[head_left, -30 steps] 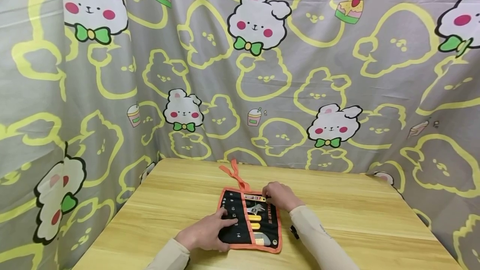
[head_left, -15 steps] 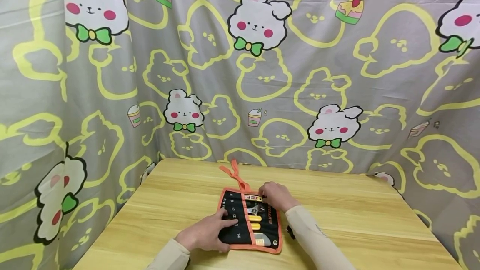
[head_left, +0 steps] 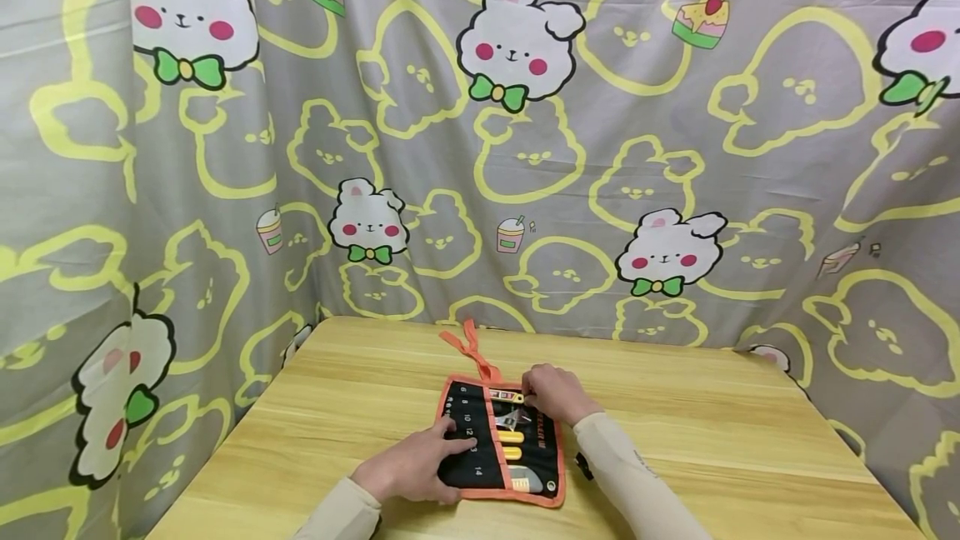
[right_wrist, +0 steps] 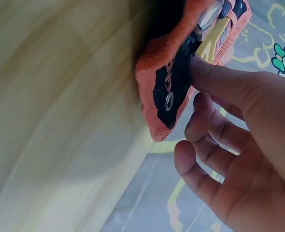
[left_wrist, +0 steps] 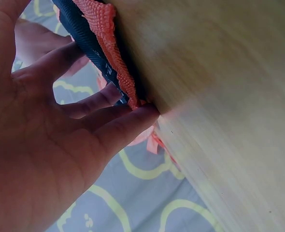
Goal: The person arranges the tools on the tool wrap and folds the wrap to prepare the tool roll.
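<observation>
A black tool roll [head_left: 468, 473] with orange edging and printed sizes lies spread on the table. My left hand [head_left: 416, 461] rests on its left part, fingers spread; in the left wrist view the fingertips [left_wrist: 145, 112] touch the orange border. At the upper right of the roll, my right hand [head_left: 557, 394] pinches the end of a slim yellow tool with a label [head_left: 506, 396], which sits in the top pocket. The right wrist view has the thumb against its yellow end [right_wrist: 207, 50]. Below it, an adjustable wrench [head_left: 510, 420] sticks out of its pocket.
Two yellow handles [head_left: 512, 444] and a grey tool with a pale yellow part [head_left: 525, 480] fill lower pockets. Orange ties [head_left: 472, 350] trail toward the back of the wooden table [head_left: 720, 432]. A patterned grey curtain [head_left: 450, 148] hangs behind and at the sides.
My right hand has shifted slightly left, and less of the slim yellow tool shows outside its pocket. The left hand stays in place on the roll.
</observation>
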Demonstrator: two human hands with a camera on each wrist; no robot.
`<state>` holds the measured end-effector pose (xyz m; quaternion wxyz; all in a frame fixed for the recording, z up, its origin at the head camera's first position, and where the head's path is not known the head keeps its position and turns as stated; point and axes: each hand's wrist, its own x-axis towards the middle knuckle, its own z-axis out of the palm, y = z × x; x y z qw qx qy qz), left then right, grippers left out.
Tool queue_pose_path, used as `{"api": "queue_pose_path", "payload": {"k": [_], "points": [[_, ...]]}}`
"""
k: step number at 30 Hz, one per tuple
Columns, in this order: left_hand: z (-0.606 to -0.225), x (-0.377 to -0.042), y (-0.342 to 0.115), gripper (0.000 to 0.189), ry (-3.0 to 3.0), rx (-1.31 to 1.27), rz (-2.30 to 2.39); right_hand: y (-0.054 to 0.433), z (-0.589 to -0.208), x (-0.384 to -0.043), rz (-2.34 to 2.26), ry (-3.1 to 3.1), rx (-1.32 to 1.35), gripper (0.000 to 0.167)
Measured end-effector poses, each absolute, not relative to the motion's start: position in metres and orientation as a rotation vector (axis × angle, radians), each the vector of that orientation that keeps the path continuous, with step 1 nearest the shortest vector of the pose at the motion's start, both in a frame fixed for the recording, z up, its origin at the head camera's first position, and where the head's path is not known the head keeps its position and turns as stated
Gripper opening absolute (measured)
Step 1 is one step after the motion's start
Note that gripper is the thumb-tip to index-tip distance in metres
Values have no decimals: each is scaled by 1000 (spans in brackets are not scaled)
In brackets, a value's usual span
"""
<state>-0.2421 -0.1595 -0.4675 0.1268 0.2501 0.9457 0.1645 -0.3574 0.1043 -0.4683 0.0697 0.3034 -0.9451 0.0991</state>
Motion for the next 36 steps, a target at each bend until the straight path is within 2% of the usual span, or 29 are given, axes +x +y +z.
{"api": "queue_pose_path", "payload": {"k": [8,25,32,36], "points": [[-468,-242,-159,70,2758,717,482,103,-469,-358,296,-2848,923,19],[-466,-242,-158,71,2759,736,493,95,-471,-361,299,-2846,938,13],[-466,-242,-158,70,2757,729,499,91,-470,-362,282,-2848,935,20],[-467,-242,-158,70,2762,726,497,90,-470,-361,287,-2851,932,17]]}}
